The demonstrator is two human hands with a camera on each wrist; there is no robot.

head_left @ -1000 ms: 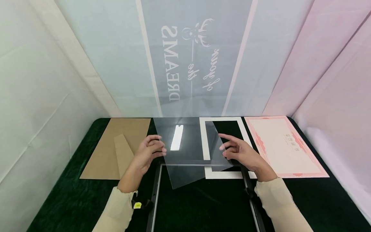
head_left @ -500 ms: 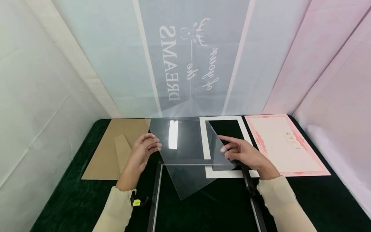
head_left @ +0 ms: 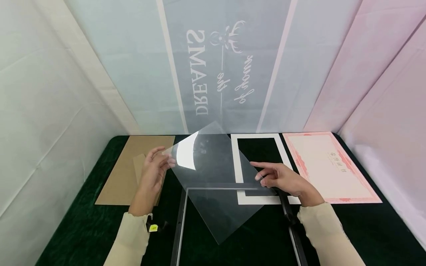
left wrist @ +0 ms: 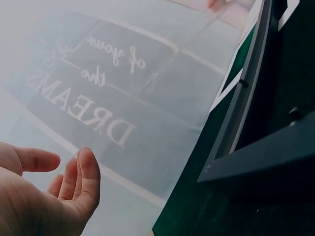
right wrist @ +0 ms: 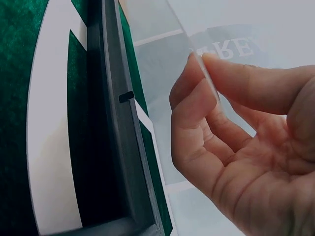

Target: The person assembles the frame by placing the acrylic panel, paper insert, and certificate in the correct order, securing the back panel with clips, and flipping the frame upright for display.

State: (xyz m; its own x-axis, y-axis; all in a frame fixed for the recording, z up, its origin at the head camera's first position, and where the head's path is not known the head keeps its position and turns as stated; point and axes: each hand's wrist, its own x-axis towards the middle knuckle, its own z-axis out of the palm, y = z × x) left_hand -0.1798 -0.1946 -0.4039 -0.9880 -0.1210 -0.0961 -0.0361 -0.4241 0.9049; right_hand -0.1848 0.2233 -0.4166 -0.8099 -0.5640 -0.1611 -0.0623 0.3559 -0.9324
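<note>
A clear, smooth, rectangular sheet (head_left: 216, 162) is held tilted above a thin-sided, dark, rectangular frame (head_left: 180, 225), with one corner pointed toward the person. Its right edge is pinched between the thumb and curled fingers of the right hand (head_left: 283, 179). The left hand (head_left: 154, 171) is placed at the sheet's left corner, fingers loosely bent and thumb parted from them; whether the sheet is touched there cannot be told. A strip of glare is thrown back by the glossy face, and the frame's far bar is seen through it. The frame is laid on a surface (head_left: 73, 225) covered in deep green, velvety cloth. Beyond it, a flat white rectangular border (head_left: 280, 147) is partly overlapped, in the head view, by the sheet. A matte brown board (head_left: 123, 166) is set at the left, a cream paper with a scalloped pink edge (head_left: 326, 166) at the right.
</note>
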